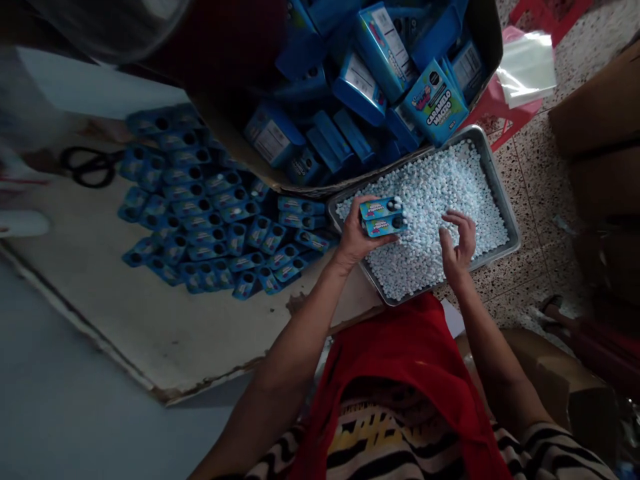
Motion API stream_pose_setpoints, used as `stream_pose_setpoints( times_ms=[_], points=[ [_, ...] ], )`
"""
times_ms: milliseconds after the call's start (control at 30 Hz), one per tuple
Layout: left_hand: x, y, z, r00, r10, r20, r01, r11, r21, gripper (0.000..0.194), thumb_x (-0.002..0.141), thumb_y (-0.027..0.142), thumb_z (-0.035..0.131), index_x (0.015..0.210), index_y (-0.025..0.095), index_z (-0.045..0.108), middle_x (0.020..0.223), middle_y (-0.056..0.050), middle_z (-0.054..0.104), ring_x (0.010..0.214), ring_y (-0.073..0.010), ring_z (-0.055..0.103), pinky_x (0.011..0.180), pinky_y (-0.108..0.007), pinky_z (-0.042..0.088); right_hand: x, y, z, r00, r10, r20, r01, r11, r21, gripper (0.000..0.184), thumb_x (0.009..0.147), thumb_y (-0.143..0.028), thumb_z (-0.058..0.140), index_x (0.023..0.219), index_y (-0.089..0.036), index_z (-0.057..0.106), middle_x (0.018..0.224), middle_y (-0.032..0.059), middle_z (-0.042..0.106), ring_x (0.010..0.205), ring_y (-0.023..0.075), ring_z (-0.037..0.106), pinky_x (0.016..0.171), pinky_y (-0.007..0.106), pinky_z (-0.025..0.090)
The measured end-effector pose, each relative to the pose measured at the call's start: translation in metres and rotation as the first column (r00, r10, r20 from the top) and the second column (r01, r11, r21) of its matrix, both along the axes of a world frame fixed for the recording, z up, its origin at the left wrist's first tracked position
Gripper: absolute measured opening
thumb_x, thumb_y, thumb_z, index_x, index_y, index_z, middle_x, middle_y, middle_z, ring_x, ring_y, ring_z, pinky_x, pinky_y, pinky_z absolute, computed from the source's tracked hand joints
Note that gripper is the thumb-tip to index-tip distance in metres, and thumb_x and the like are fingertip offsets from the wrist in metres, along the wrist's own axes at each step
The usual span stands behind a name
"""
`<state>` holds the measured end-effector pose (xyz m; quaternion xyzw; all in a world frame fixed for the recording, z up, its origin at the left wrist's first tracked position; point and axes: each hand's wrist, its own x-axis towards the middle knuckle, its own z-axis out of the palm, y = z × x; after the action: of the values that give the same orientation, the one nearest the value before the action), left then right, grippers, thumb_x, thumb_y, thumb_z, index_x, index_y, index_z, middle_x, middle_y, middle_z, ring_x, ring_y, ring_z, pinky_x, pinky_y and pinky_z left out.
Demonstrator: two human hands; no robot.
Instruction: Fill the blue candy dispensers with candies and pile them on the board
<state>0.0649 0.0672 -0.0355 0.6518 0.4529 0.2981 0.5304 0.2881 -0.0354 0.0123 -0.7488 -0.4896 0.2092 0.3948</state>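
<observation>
My left hand (354,235) is closed round two small blue candy boxes (383,225) held side by side, with green and white lettering. White candies show at their right-hand ends. Beneath them is a metal tray (515,233) heaped with small pale candies (430,247). My right hand (457,245) hovers over the right part of the heap, thumb and fingers apart, with nothing visible in it. Left of the tray, many similar blue boxes (205,233) stand packed together on the table, their round holes showing.
A cardboard carton (280,183) full of larger blue boxes stands behind the tray. Black-handled scissors (93,167) lie at the table's left. Clear plastic bags (527,67) rest on a red stool (493,110) at right. Brown cartons (595,100) stand on the speckled floor.
</observation>
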Motion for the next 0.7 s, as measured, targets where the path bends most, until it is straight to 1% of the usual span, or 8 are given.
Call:
stream_pose_setpoints(
  times_ms=[67, 167, 300, 400, 467, 533, 600, 700],
  points=[
    [-0.001, -0.005, -0.007, 0.999, 0.04, 0.017, -0.04, 0.999, -0.013, 0.101, 0.057, 0.061, 0.103, 0.134, 0.027, 0.048, 0.133, -0.01, 0.068, 0.119, -0.0291, 0.073, 0.105, -0.046, 0.061, 0.012, -0.019, -0.019, 0.972, 0.107, 0.207, -0.072, 0.983, -0.169, 0.053, 0.099, -0.066, 0.059, 0.138, -0.029, 0.065, 0.149, 0.0149, 0.06, 0.144, 0.0346, 0.054, 0.121, 0.061, 0.045],
    [-0.001, -0.012, -0.011, 0.995, 0.095, -0.029, -0.096, 0.995, -0.017, 0.105, 0.059, 0.07, 0.099, 0.137, 0.027, 0.044, 0.131, -0.01, 0.067, 0.119, -0.0292, 0.072, 0.105, -0.046, 0.061, 0.011, -0.029, -0.047, 0.881, 0.345, 0.325, -0.232, 0.912, -0.338, 0.076, 0.09, -0.075, 0.068, 0.151, -0.031, 0.059, 0.165, 0.0157, 0.048, 0.156, 0.0408, 0.041, 0.126, 0.063, 0.037],
    [-0.011, -0.013, -0.007, 0.992, 0.091, -0.092, -0.09, 0.996, 0.014, 0.105, 0.058, 0.076, 0.096, 0.137, 0.028, 0.045, 0.137, -0.012, 0.064, 0.122, -0.0298, 0.071, 0.107, -0.045, 0.06, 0.005, -0.002, -0.072, 0.846, 0.429, 0.317, -0.314, 0.881, -0.353, 0.061, 0.093, -0.065, 0.069, 0.145, -0.032, 0.065, 0.155, 0.0137, 0.06, 0.142, 0.038, 0.052, 0.121, 0.059, 0.042],
    [-0.023, -0.01, -0.007, 0.994, 0.099, -0.045, -0.097, 0.995, 0.036, 0.103, 0.057, 0.078, 0.095, 0.134, 0.028, 0.049, 0.134, -0.01, 0.065, 0.119, -0.0291, 0.072, 0.106, -0.045, 0.061, 0.01, 0.03, -0.083, 0.91, 0.35, 0.221, -0.278, 0.913, -0.3, 0.042, 0.092, -0.054, 0.071, 0.123, -0.026, 0.073, 0.127, 0.0127, 0.072, 0.12, 0.0325, 0.062, 0.108, 0.05, 0.052],
    [-0.026, -0.01, -0.008, 0.994, 0.105, -0.014, -0.104, 0.993, 0.053, 0.101, 0.056, 0.077, 0.096, 0.133, 0.028, 0.051, 0.131, -0.009, 0.066, 0.117, -0.0285, 0.072, 0.105, -0.045, 0.061, 0.012, 0.047, -0.083, 0.981, 0.182, 0.069, -0.163, 0.962, -0.22, 0.034, 0.087, -0.053, 0.074, 0.105, -0.024, 0.073, 0.108, 0.0096, 0.073, 0.107, 0.0295, 0.066, 0.098, 0.045, 0.055],
    [-0.025, -0.01, -0.009, 0.998, 0.067, -0.009, -0.066, 0.996, 0.062, 0.099, 0.056, 0.072, 0.099, 0.132, 0.027, 0.053, 0.13, -0.008, 0.067, 0.117, -0.0281, 0.072, 0.105, -0.044, 0.06, 0.008, 0.059, -0.076, 0.975, -0.038, -0.219, 0.005, 0.989, -0.151, 0.035, 0.081, -0.056, 0.076, 0.094, -0.025, 0.067, 0.093, 0.0046, 0.07, 0.092, 0.0251, 0.065, 0.088, 0.04, 0.055],
    [-0.02, -0.01, -0.007, 0.998, 0.042, -0.04, -0.038, 0.996, 0.077, 0.096, 0.057, 0.063, 0.102, 0.132, 0.026, 0.054, 0.129, -0.008, 0.067, 0.116, -0.0278, 0.071, 0.104, -0.042, 0.059, 0.0, 0.064, -0.059, 0.807, -0.159, -0.568, 0.1, 0.986, -0.134, 0.037, 0.079, -0.059, 0.076, 0.09, -0.026, 0.062, 0.084, 0.0004, 0.065, 0.08, 0.0201, 0.062, 0.079, 0.036, 0.054],
    [-0.011, -0.008, 0.001, 0.991, 0.043, -0.129, -0.025, 0.99, 0.142, 0.091, 0.058, 0.048, 0.105, 0.131, 0.025, 0.056, 0.127, -0.007, 0.067, 0.117, -0.0291, 0.07, 0.105, -0.043, 0.058, -0.018, 0.067, -0.024, 0.467, -0.094, -0.879, 0.106, 0.993, -0.05, 0.036, 0.081, -0.06, 0.074, 0.086, -0.028, 0.059, 0.084, -0.0009, 0.062, 0.078, 0.0173, 0.062, 0.077, 0.034, 0.053]
  ],
)
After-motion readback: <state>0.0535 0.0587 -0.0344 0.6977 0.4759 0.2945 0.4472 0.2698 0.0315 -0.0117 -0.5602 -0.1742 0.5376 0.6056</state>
